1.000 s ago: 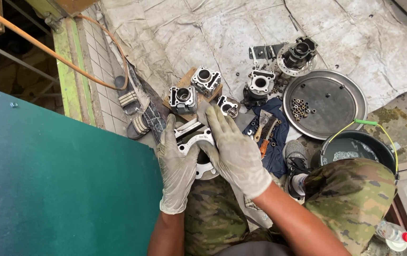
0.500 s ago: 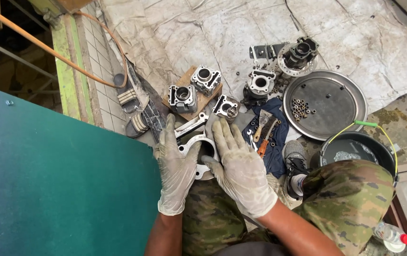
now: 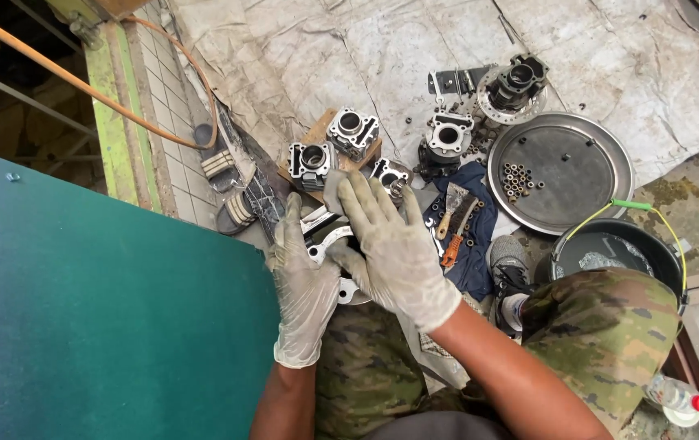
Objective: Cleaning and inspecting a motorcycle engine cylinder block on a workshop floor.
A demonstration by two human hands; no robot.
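1. the green board [image 3: 105, 326] closes off the left side; bare tarp [image 3: 301, 57] lies open beyond the parts.
2. the left hand [image 3: 305, 281], gloved, steadies the metal engine part [image 3: 329, 244] from the left, fingers together and curled on its edge.
3. the right hand [image 3: 390, 244], gloved, lies flat over the same part, fingers spread and pressing down.
4. two cylinder blocks [image 3: 329, 147] on a wooden block sit just ahead of the fingertips.
5. to the right lie a blue cloth [image 3: 472, 269] with brushes, a round metal tray [image 3: 578, 171] and a black bucket [image 3: 610, 253].
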